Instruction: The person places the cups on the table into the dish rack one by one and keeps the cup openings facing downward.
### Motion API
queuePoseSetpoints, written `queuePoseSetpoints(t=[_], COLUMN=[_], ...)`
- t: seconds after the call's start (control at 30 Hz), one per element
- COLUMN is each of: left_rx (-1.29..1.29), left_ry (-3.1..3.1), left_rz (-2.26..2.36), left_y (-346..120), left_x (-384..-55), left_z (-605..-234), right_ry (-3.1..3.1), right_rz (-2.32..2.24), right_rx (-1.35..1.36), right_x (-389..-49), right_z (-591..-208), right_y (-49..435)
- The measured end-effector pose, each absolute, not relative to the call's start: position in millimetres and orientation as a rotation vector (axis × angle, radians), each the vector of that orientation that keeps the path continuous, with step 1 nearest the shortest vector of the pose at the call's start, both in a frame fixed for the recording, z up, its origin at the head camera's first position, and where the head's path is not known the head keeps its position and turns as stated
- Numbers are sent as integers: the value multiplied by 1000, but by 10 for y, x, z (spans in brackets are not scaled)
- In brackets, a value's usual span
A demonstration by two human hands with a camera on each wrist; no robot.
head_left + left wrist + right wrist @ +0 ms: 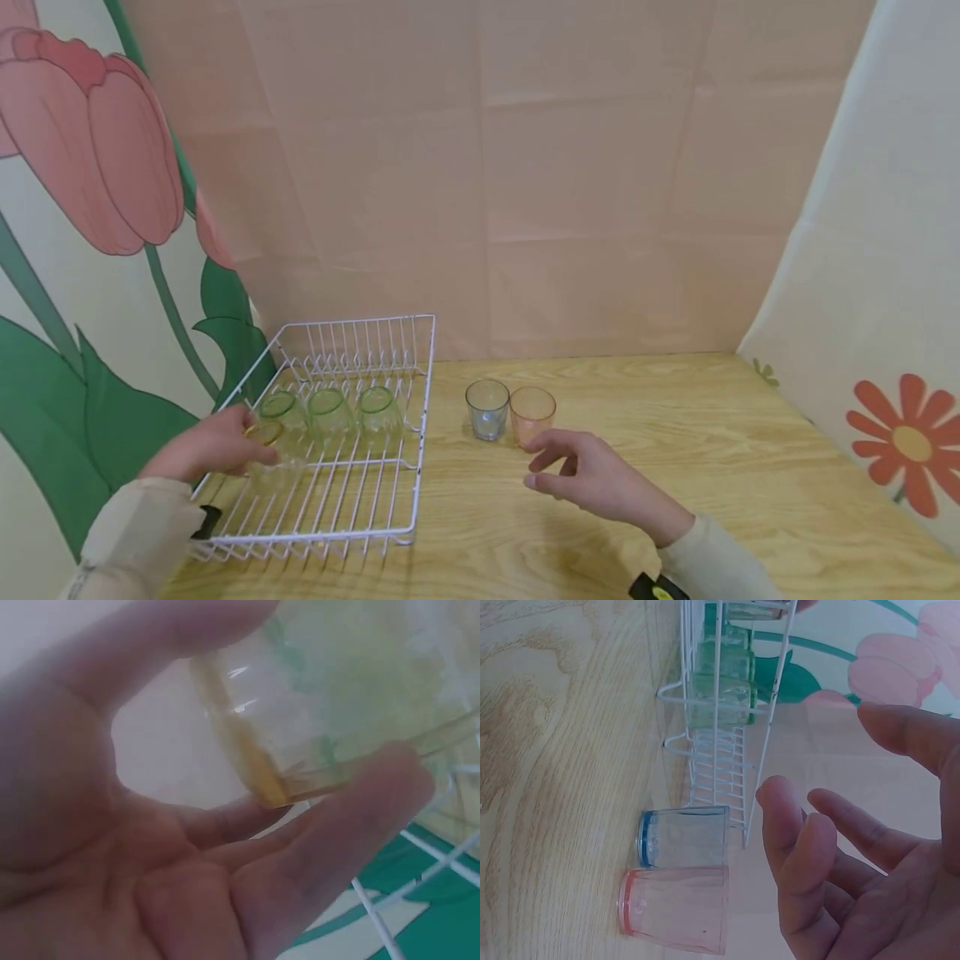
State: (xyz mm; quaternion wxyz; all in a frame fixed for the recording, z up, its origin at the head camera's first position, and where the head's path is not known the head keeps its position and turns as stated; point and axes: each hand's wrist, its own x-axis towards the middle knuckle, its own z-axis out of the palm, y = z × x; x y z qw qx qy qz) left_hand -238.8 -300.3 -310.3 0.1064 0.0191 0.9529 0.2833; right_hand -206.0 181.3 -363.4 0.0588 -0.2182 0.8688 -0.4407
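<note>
My left hand [213,446] grips a yellow-tinted glass [264,432] near its base, with thumb and fingers around it. That glass is upside down at the near left of the white wire dish rack [412,500]; whether it touches the wires I cannot tell. Behind it, three green glasses [327,417] stand upside down in a row. Over the table, my right hand [592,482] holds nothing, its fingers loosely bent. Closest to it is an upright pink-orange glass [532,408], beside an upright blue glass [686,838].
The wood-grain table [645,400] extends right of the rack. A plain pinkish cloth [585,208] hangs behind it. Flower-printed sheets stand at the left [112,158] and right [885,275]. The rack's raised wire rim borders the glasses.
</note>
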Motion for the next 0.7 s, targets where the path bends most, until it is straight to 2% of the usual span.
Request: queuePoseSetpoints(t=[0.43, 0.7], left_rx=[-65, -48], left_ry=[2723, 2792], left_rz=[719, 745], left_y=[-3120, -3075], left_x=[-2476, -2513], left_z=[-3279, -3367], right_ry=[2598, 2608], right_rz=[-1324, -1320], right_rx=[-662, -648], right_x=[-2045, -2050], right_z=[-3639, -3634], right_y=[1802, 1811])
